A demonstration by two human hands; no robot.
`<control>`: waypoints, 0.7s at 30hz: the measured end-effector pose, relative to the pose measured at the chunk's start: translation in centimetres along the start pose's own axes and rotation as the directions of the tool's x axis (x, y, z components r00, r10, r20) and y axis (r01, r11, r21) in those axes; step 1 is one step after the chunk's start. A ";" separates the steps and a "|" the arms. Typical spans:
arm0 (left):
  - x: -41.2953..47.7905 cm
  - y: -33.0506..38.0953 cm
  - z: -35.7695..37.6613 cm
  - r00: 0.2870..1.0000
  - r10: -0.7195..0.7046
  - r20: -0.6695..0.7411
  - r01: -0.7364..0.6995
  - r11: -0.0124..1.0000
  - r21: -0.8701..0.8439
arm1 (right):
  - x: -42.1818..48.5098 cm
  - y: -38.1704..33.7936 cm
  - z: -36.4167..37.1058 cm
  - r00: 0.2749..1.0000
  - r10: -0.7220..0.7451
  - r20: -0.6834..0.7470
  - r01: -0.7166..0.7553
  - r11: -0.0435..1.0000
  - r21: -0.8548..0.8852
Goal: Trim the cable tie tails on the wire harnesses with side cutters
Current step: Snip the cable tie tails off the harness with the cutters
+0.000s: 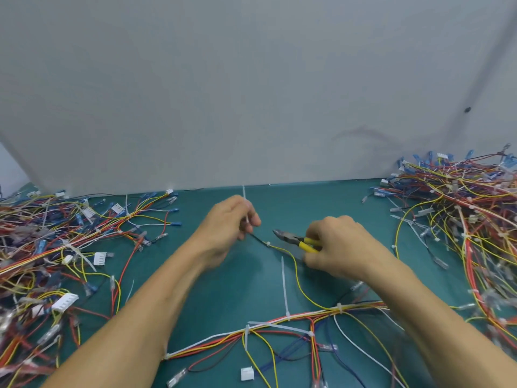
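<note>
Nearest the lens, one wire harness [316, 313] strung across the green surface [223, 289], bound by five white cable ties as far as countable, with one white connector [247, 373] below it and the lowest strands cut off by the frame edge. Two untrimmed tails on it: one long tail [284, 287] pointing away from the camera, one flat tail [277, 326] lying along the bundle. Farther up, two hands, apart. Left hand [229, 228] pinching a cable tie tail [244, 194] that juts up past the fingers, and holding a thin black-and-yellow wire pair [282, 249] bearing one small tie [268, 244]. Right hand [338, 247] wrapped round the yellow handles of one pair of side cutters [296, 239], nose aimed left, just beside that small tie; jaws too blurred to call parted or closed. Two heaps of harnesses, left pile [56, 247] and right pile [461, 219], both cut off at the sides and too tangled to count. Behind, one grey panel [251, 93]. Any lettering too blurred to read.
</note>
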State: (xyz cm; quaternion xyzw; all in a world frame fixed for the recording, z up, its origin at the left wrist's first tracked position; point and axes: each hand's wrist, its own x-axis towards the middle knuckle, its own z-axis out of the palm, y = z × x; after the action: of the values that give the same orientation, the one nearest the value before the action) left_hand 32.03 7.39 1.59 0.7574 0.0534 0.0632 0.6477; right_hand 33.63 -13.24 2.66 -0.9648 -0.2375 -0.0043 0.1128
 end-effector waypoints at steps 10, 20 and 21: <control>-7.6 4.9 0.2 0.980 -0.089 0.175 0.175 0.802 -0.571 | -4.2 0.8 -4.3 0.996 0.018 -0.093 -0.013 0.998 0.053; -11.7 2.2 2.4 0.984 0.078 0.157 -0.120 0.953 0.279 | -10.9 0.9 -4.5 0.991 -0.103 0.082 0.106 0.994 -0.035; -12.0 1.6 2.2 0.969 0.132 0.208 -0.218 0.855 0.470 | -11.5 0.9 -4.5 0.988 -0.115 0.103 0.122 0.990 -0.064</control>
State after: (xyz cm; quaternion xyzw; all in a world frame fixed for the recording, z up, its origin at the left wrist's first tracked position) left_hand 20.55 3.02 2.51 0.9008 -0.0566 0.0423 0.4285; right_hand 24.01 -20.24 6.15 -0.9513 -0.2996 0.0287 0.0665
